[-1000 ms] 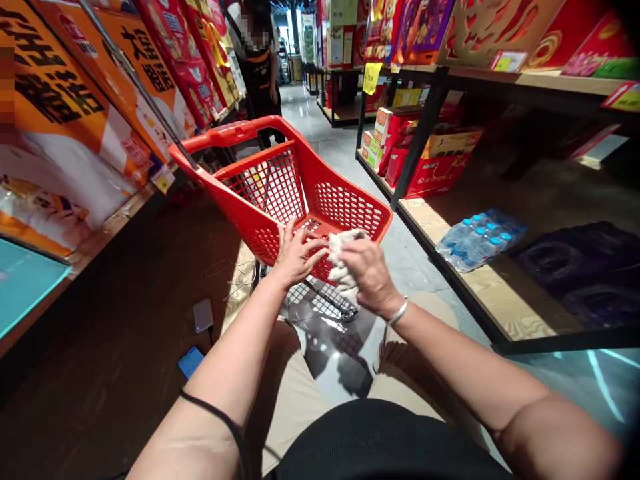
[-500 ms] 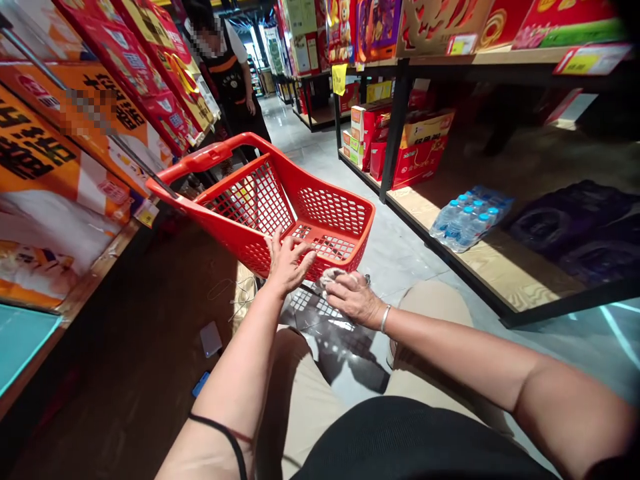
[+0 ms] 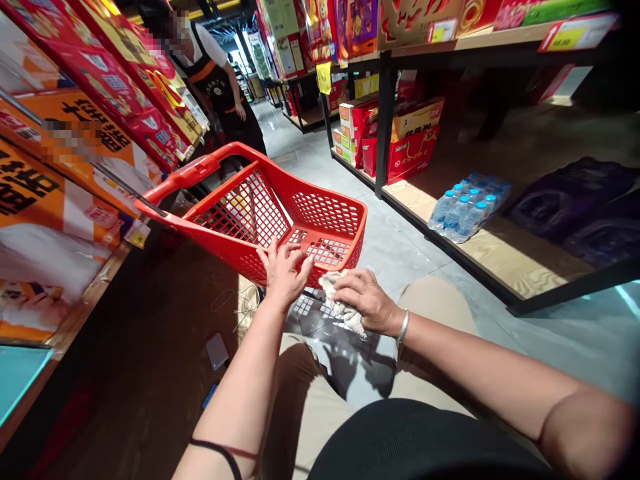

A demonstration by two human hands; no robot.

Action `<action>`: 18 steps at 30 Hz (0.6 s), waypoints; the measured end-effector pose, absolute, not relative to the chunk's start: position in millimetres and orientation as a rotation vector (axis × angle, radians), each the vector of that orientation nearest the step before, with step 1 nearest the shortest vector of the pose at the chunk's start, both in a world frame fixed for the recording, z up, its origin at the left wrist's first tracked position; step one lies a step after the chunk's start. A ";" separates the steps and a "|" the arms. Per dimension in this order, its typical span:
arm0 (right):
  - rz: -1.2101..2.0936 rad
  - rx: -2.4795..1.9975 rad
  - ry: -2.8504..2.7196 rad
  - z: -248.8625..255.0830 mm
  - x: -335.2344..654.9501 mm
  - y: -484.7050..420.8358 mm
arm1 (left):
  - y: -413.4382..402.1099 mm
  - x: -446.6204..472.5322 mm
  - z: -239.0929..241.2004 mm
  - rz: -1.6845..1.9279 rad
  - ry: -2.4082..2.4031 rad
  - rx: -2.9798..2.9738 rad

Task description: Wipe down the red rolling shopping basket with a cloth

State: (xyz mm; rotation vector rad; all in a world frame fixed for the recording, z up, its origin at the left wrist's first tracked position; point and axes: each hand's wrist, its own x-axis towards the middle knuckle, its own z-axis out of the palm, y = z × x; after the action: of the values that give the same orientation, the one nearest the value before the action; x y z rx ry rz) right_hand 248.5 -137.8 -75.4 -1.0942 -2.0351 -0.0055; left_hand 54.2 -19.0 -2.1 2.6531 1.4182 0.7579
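A red plastic shopping cart (image 3: 327,208) with latticed sides stands in front of me, its handle toward the far left. My left hand (image 3: 285,270) lies at the cart's near rim with its fingers spread; whether it presses on the rim is hard to tell. In my right hand (image 3: 367,300) is a crumpled off-white cloth (image 3: 356,321), gripped under bent fingers close to the cart's lower near corner. Part of the cloth hangs below the fingers. The underside of the cart is mostly hidden by my hands.
A person in a dark apron (image 3: 220,80) stands beyond the cart. To the right, a low shelf (image 3: 520,267) bears a pack of water bottles (image 3: 467,207) and red gift boxes (image 3: 413,150). Orange cartons (image 3: 65,173) line the left. A white rectangular device (image 3: 217,351) lies low on the left.
My right hand has shifted slightly right and down with the cloth, which now shows more. The person beyond leans further left. The whole view has turned a little.
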 end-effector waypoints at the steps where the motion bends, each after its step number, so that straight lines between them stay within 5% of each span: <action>1: -0.030 -1.053 -1.955 -62.2 251.4 -138.4 | -24.0 58.1 -2.2 0.747 1.372 2.705; 10: 0.040 -1.267 -1.354 -64.9 223.0 -109.2 | -47.7 83.8 -25.8 0.771 1.245 2.786; 18: 0.952 -1.019 -0.947 -53.0 267.7 -114.1 | -37.6 75.2 -22.7 0.864 1.060 2.651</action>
State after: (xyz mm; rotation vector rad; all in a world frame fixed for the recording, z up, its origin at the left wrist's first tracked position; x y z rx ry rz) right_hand 267.7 -114.1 -53.0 -1.0190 -0.9468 0.9519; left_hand 75.2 -37.6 -22.7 2.6511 1.0600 0.8639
